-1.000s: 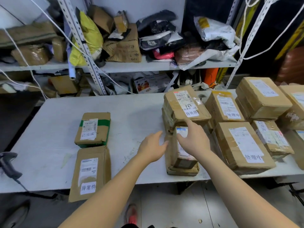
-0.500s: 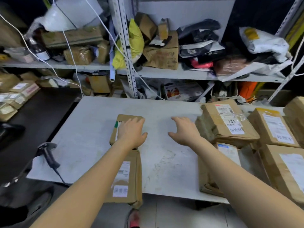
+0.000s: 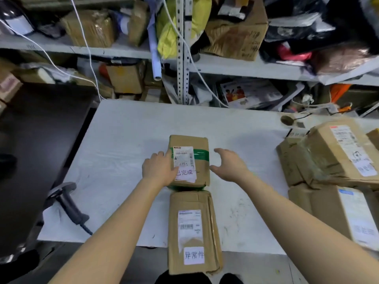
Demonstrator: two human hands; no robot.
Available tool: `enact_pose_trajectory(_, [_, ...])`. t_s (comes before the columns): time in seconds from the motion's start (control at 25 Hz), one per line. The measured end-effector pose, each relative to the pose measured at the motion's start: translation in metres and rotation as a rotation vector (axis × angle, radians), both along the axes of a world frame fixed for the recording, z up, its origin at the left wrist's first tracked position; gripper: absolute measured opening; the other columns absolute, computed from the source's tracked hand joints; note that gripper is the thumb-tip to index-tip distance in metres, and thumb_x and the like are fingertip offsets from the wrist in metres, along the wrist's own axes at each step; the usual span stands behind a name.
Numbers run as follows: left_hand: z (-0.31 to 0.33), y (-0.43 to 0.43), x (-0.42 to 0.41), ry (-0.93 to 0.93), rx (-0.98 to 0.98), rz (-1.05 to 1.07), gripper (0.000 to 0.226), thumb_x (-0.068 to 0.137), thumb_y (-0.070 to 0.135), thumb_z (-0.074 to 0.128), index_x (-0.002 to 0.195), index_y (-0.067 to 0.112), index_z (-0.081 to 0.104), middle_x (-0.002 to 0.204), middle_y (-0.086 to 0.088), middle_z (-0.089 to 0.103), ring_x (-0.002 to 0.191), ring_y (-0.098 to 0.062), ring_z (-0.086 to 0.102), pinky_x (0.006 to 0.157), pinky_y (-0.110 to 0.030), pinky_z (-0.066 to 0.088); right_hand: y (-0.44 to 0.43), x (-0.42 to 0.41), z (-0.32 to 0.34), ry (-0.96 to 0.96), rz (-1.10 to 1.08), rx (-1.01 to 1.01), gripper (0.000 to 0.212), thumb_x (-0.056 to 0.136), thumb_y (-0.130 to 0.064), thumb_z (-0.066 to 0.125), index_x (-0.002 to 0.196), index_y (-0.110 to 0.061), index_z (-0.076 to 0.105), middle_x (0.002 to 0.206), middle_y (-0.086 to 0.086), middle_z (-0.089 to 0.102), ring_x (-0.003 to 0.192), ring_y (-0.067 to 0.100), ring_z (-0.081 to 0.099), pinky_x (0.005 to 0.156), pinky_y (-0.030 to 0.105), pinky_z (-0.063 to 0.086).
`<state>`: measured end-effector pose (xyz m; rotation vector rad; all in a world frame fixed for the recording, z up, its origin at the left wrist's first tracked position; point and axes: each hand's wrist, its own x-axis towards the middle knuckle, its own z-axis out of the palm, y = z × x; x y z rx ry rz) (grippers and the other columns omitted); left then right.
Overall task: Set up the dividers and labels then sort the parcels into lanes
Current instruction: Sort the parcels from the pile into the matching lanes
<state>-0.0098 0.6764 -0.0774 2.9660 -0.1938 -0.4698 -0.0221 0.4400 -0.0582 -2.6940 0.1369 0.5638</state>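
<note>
A small brown parcel with a green tape band (image 3: 189, 159) lies in the middle of the white table (image 3: 127, 140), with a white label reading 已完成 on top. My left hand (image 3: 159, 169) lies flat against its left side and top edge. My right hand (image 3: 229, 166) is open, fingers spread, just to the right of the parcel and not touching it. A longer brown parcel (image 3: 193, 230) labelled 异常件 lies directly in front of it and hangs over the table's near edge. A stack of brown parcels (image 3: 332, 158) fills the right side.
A black handheld barcode scanner (image 3: 69, 203) with a cable lies at the table's left front corner. Metal shelves (image 3: 225, 66) crammed with boxes, bags and white cables stand behind the table. A dark surface (image 3: 41, 128) lies to the left.
The view swung left from the parcel stack to the two left parcels. Both hands left the stack; my left hand went to the green-taped parcel and my right hand came beside it.
</note>
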Motion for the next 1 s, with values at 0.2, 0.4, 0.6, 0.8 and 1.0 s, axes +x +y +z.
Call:
enact_pose_trajectory(0.2, [-0.038, 0.009, 0.003, 0.211, -0.409, 0.238, 0.062, 0.090, 0.055, 0.061, 0.142, 0.025, 0.047, 0.131, -0.003, 0.066, 0.113, -0.028, 0.064, 0.088, -0.041, 0.055, 0.035, 0.000, -0.036, 0.138, -0.529, 0.438, 0.082, 0.080, -0.030, 0.085, 0.150, -0.013, 0.045, 0.142, 0.010, 0.059, 0.121, 0.028, 0.062, 0.096, 0.045, 0.057])
enact_pose_trajectory(0.4, [-0.045, -0.001, 0.004, 0.206, -0.610, 0.360, 0.048, 0.093, 0.044, 0.065, 0.134, 0.022, 0.055, 0.131, 0.002, 0.068, 0.113, -0.022, 0.064, 0.091, -0.036, 0.053, 0.046, -0.001, -0.048, 0.145, -0.710, 0.631, 0.083, 0.078, -0.024, 0.087, 0.150, -0.018, 0.045, 0.114, 0.007, 0.071, 0.094, 0.029, 0.073, 0.054, 0.035, 0.055])
enact_pose_trajectory(0.6, [-0.028, -0.019, 0.010, 0.175, -0.660, 0.314, 0.044, 0.092, 0.045, 0.063, 0.133, 0.027, 0.057, 0.129, 0.005, 0.069, 0.112, -0.021, 0.064, 0.094, -0.041, 0.054, 0.030, -0.007, -0.019, 0.079, -0.737, 0.690, 0.073, 0.080, -0.021, 0.086, 0.145, -0.022, 0.052, 0.108, 0.002, 0.072, 0.094, 0.026, 0.073, 0.059, 0.040, 0.057])
enact_pose_trajectory(0.8, [0.020, -0.046, 0.023, 0.108, -0.672, 0.198, 0.040, 0.092, 0.048, 0.063, 0.130, 0.034, 0.061, 0.125, 0.010, 0.071, 0.103, -0.017, 0.065, 0.081, -0.032, 0.053, 0.000, -0.017, 0.028, -0.017, -0.760, 0.777, 0.054, 0.081, -0.022, 0.085, 0.130, -0.030, 0.062, 0.103, 0.002, 0.076, 0.088, 0.024, 0.075, 0.055, 0.032, 0.054])
enact_pose_trajectory(1.0, [0.084, -0.093, 0.025, -0.006, -0.630, 0.086, 0.039, 0.093, 0.052, 0.061, 0.128, 0.034, 0.062, 0.121, 0.006, 0.071, 0.100, -0.023, 0.062, 0.076, -0.033, 0.047, -0.046, -0.028, 0.082, -0.165, -0.750, 0.735, 0.049, 0.079, -0.032, 0.086, 0.123, -0.035, 0.066, 0.100, -0.003, 0.076, 0.085, 0.019, 0.076, 0.068, 0.040, 0.065])
